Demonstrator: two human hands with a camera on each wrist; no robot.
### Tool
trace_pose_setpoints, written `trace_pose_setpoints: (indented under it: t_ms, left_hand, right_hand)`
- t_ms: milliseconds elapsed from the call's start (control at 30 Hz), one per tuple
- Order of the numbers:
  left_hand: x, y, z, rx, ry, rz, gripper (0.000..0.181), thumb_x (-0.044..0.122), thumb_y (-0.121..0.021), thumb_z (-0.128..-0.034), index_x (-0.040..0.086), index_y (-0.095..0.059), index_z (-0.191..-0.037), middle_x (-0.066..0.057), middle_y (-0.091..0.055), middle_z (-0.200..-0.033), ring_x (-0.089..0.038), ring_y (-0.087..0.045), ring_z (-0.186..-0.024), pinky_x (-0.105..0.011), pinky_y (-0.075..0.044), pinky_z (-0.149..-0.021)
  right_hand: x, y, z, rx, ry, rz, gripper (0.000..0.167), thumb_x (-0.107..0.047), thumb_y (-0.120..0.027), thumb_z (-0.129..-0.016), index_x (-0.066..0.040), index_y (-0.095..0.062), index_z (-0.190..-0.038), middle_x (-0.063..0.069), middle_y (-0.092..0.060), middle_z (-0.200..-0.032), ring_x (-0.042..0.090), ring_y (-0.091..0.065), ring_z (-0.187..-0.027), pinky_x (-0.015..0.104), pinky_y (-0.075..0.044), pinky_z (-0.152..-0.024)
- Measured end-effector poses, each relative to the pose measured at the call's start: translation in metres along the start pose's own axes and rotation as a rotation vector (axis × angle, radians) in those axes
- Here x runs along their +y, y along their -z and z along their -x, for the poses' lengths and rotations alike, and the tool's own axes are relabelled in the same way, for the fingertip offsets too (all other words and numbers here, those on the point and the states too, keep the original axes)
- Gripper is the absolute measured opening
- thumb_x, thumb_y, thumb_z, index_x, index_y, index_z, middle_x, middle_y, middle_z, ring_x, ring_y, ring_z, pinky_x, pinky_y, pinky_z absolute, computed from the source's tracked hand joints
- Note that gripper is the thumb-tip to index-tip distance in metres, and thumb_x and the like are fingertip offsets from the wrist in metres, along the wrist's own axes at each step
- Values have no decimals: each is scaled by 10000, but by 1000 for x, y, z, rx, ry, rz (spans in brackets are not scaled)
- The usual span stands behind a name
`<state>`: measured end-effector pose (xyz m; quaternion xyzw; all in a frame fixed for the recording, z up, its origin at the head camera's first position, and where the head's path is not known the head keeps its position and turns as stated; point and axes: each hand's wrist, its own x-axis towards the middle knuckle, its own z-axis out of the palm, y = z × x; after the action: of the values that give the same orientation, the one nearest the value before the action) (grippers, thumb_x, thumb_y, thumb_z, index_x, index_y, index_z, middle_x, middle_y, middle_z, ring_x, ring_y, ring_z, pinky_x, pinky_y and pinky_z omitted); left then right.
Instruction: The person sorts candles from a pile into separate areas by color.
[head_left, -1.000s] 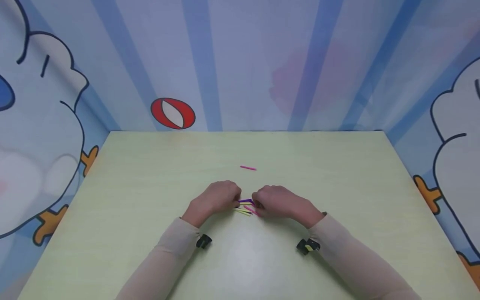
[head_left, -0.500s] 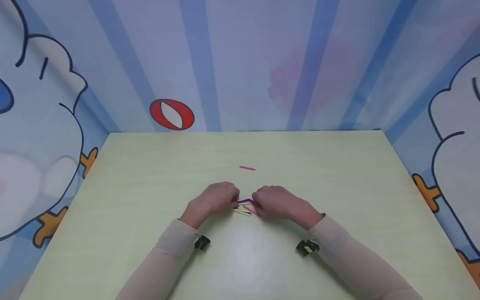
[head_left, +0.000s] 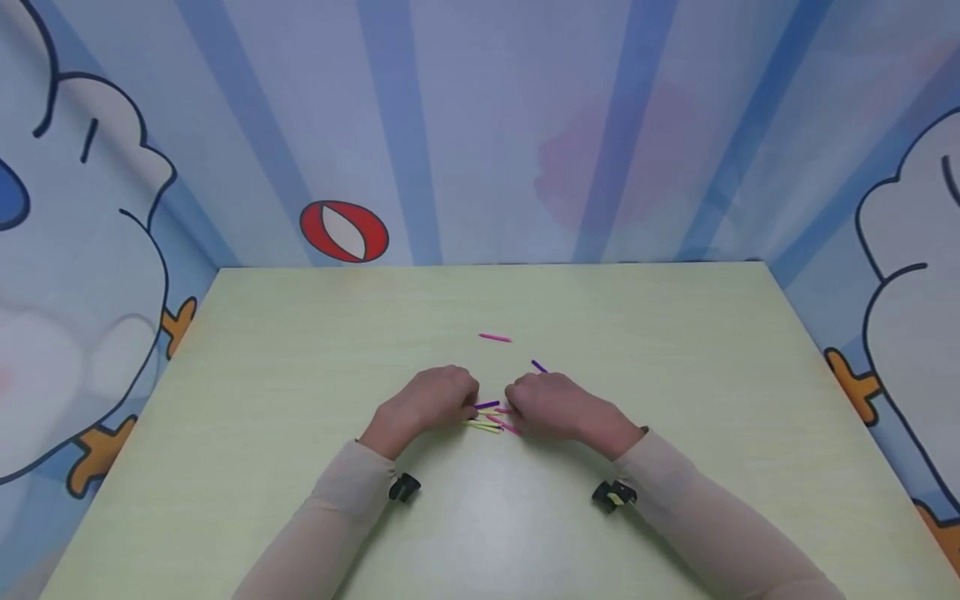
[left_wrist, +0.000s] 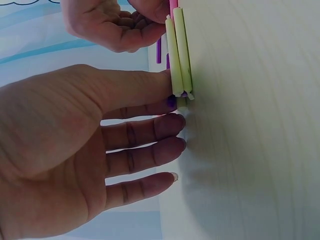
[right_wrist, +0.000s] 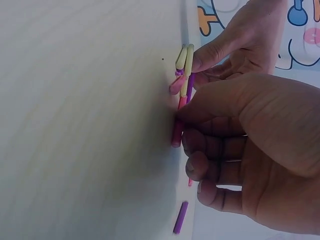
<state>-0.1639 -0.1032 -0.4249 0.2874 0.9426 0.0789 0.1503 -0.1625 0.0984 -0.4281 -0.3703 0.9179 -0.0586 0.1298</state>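
Small purple, yellow and pink sticks lie between the two hands in the head view. The left hand (head_left: 429, 405) pinches a purple stick (head_left: 487, 405) between thumb and forefinger, its other fingers loosely bent, while two yellow sticks (left_wrist: 179, 55) lie across its thumb tip in the left wrist view. The right hand (head_left: 564, 407) has its thumb and forefinger on a pink stick (right_wrist: 177, 132), the remaining fingers curled beside it. Another pink stick (right_wrist: 176, 85) crosses near the yellow ones. Just beyond the right hand lies a separate purple stick (head_left: 539, 366).
A lone pink stick (head_left: 495, 337) lies farther back on the pale table (head_left: 480, 517). Printed wall panels (head_left: 502, 125) stand along the table's back and sides. Each wrist carries a small black device, the left one (head_left: 405, 487) and the right one (head_left: 613, 496).
Both hands have hardly moved. The purple line that bent across to the right hand now stops short of it, and a purple stick has appeared beyond that hand.
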Motion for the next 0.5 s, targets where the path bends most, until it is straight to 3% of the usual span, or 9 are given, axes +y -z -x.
trace_pose_setpoints:
  t_ms: [500]
  left_hand:
    - [-2, -2, 1, 11, -8, 1, 133, 225, -752, -912, 140, -683, -836, 63, -556, -742, -119, -511, -722, -291, -466, -693]
  right_hand:
    - [1, 0, -1, -13, 6, -11, 223, -129, -627, -939, -142, -540, -735, -12, -501, -663, 125, -408, -590, 287, -378, -557]
